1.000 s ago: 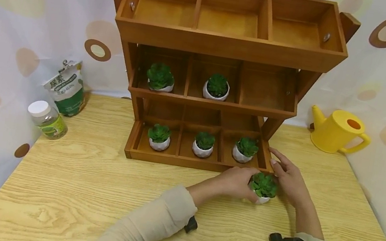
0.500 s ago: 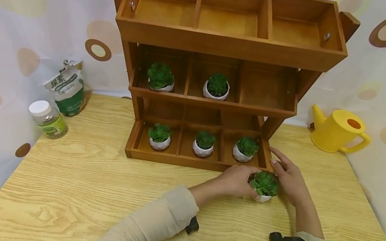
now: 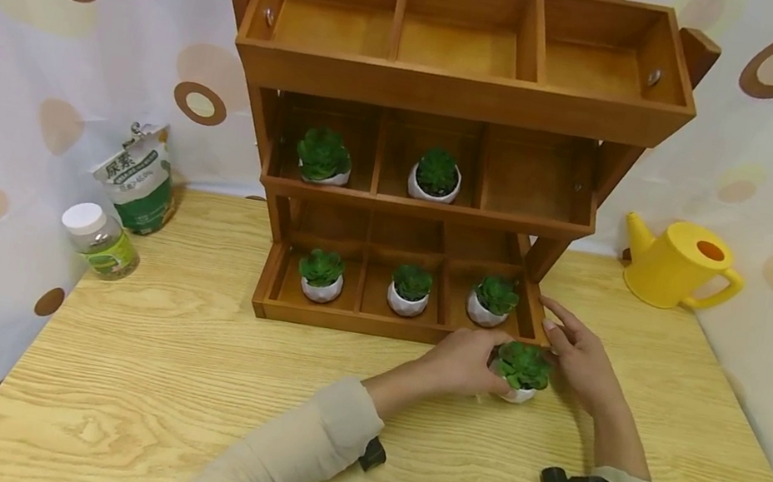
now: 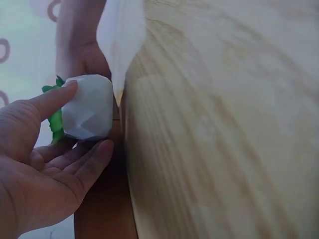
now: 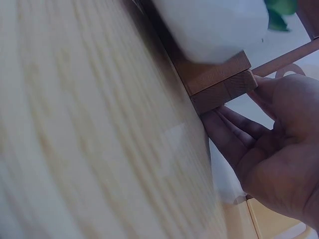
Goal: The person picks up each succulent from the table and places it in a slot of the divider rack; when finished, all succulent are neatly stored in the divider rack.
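My left hand (image 3: pixel 464 361) grips a potted succulent (image 3: pixel 522 367) by its white faceted pot, in front of the shelf's lower right corner. The left wrist view shows the thumb on one side of the pot (image 4: pixel 89 107) and the fingers on the other, with green leaves behind. At that corner my right hand (image 3: pixel 583 363) touches the outer end of the bottom tier of the brown wooden shelf (image 3: pixel 358 323). In the right wrist view, its thumb lies near the tier's top edge and the fingertips (image 5: pixel 215 119) are low against the end board (image 5: pixel 227 91).
Three potted succulents stand in the bottom tier, including one on the right (image 3: pixel 487 309); two more occupy the middle tier. A yellow watering can (image 3: pixel 673 265) stands back right. A white-capped jar (image 3: pixel 100 246) and a green-and-white pouch (image 3: pixel 140 189) are at left, near the patterned curtain.
My left hand has shifted slightly left with the potted succulent still in its grip. The right hand stays at the shelf's corner. The head view has tilted a little.
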Demonstrator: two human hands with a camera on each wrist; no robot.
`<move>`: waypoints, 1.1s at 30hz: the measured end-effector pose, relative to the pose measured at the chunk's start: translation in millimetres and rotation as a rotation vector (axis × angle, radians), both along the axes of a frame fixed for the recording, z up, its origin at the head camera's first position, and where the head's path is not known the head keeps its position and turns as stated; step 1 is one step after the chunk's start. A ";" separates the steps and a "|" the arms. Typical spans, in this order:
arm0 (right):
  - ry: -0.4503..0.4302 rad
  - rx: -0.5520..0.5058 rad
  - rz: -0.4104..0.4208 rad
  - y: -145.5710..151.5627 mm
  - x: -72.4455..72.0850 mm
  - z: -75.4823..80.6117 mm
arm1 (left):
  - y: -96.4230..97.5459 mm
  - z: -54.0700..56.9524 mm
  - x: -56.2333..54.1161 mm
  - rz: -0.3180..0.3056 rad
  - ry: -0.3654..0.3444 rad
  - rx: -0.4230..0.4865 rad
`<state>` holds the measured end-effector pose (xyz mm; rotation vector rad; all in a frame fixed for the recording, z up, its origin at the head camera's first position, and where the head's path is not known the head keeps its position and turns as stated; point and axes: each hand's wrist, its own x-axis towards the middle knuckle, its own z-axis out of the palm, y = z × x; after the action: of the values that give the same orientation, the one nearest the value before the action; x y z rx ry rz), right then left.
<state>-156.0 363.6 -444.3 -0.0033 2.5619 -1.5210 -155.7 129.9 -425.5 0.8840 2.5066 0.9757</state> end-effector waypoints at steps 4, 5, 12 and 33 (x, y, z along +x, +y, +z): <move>-0.002 0.019 -0.001 0.1 0.6 0.4 | -8.1 3.8 -0.5 0.000 0.019 0.023; -0.001 0.028 -0.001 0.2 0.8 0.2 | -10.3 5.4 -0.4 0.002 0.017 0.030; 0.009 0.035 -0.002 -0.1 2.2 0.5 | -27.6 27.3 0.5 0.022 -0.006 0.064; -0.010 -0.004 -0.046 -1.6 2.4 -0.1 | -63.7 114.4 -11.6 0.045 0.025 0.315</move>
<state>-153.6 362.0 -444.5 0.0633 2.5685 -1.5374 -167.3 66.2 -311.1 0.9345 2.4409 1.4099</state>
